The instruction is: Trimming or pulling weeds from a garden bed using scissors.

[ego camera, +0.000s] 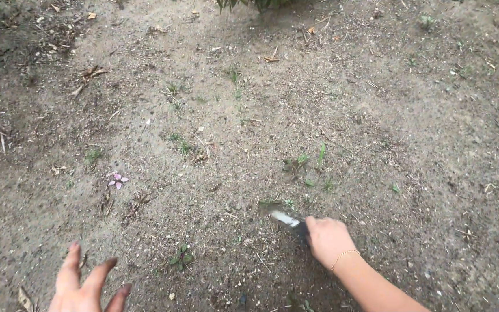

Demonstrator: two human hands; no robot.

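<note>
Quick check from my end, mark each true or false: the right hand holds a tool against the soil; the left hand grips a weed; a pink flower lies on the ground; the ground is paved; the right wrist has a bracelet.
1. The right hand holds a tool against the soil. True.
2. The left hand grips a weed. False: it is open, fingers spread, holding nothing.
3. A small pink flower lies on the ground. True.
4. The ground is paved. False: it is bare soil with scattered small weeds.
5. The right wrist wears a thin bracelet. True.
</note>
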